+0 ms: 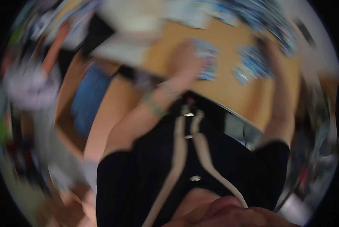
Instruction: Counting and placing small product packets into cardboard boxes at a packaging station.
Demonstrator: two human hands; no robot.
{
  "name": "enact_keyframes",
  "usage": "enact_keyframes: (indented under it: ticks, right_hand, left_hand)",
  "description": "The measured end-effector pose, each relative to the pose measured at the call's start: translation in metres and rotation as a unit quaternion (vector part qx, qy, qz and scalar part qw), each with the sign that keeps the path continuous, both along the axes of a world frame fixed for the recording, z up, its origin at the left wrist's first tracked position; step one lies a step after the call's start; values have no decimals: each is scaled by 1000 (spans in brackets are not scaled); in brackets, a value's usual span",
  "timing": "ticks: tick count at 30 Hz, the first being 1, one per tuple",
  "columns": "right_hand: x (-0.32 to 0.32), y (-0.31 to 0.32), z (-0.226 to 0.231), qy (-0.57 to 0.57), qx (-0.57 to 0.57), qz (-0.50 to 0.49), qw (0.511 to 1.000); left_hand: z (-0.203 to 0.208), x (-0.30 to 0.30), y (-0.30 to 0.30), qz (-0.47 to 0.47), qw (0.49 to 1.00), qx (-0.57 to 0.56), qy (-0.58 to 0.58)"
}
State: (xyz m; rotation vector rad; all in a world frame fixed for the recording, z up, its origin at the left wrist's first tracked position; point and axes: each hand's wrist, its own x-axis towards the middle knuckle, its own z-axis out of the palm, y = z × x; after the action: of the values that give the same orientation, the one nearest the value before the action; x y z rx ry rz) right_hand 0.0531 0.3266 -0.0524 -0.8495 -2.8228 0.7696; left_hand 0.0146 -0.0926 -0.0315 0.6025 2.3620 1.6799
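Motion blurs the whole picture. My left hand (pixel 185 59) is over the table with its fingers closed at the left edge of a flat blue-and-white packet (pixel 208 62). Farther right, my right hand (pixel 268 47) reaches in beside a small group of blue-and-white packets (pixel 252 62). Its fingers are smeared, so whether it grips one of them is unclear. A paler, shiny packet (pixel 243 75) lies at the near end of that group.
The wooden table (pixel 230 92) bears a large heap of blue packets (pixel 264 15) at the far right and several more packets (pixel 192 13) along the far side. A cardboard box (pixel 65 109) with something blue inside stands at the left. Another person (pixel 33 81) is beyond it.
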Motion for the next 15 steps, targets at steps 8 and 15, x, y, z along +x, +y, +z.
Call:
enact_keyframes:
  ticks: [8,15]
  right_hand:
    - [119,127,30,161,72,-238,955]
    - [81,112,7,-134,229,-136,954]
  left_hand:
    - [-20,-25,138,-101,974,-194,57]
    - [-27,-38,146,-104,972,-204,48]
